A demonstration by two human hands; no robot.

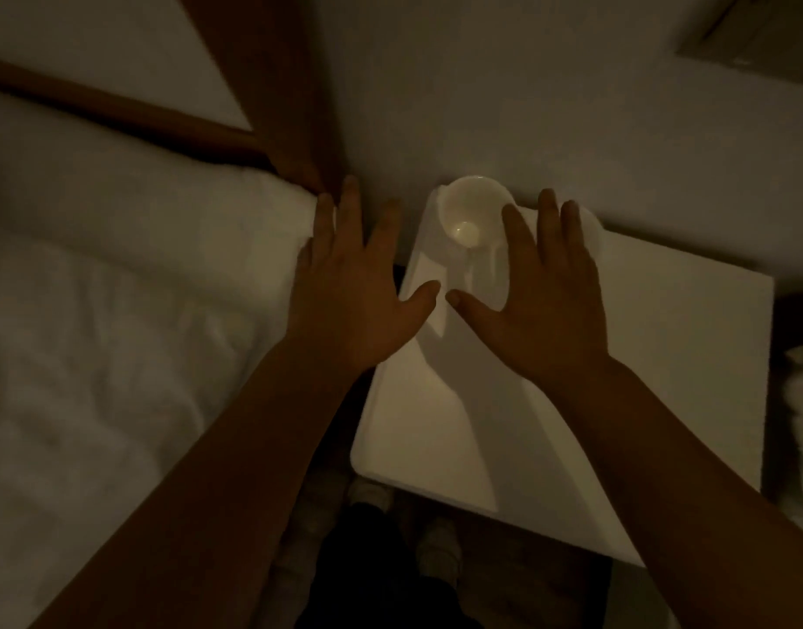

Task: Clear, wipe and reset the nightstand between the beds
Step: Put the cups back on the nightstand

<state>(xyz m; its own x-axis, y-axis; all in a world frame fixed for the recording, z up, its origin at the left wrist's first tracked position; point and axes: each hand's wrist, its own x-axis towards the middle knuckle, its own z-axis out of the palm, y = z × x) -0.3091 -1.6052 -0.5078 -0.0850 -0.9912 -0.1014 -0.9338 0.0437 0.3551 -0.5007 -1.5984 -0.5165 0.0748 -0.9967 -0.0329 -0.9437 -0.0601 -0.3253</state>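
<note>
Spread hands (358, 288) beside empty white cup (470, 215)

The white surface (640, 379) of the nightstand stands against the wall, just beside a bed (95, 288) with white linen. A white cup (470, 213) sits upright at its back left corner, on something pale I cannot make out.

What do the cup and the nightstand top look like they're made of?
Cup: seems to be glazed white ceramic, going by the bright glint inside its bottom, though glossy plastic is possible in this dim light. Nightstand: smooth white top, probably laminate or painted board; no grain shows.
</note>
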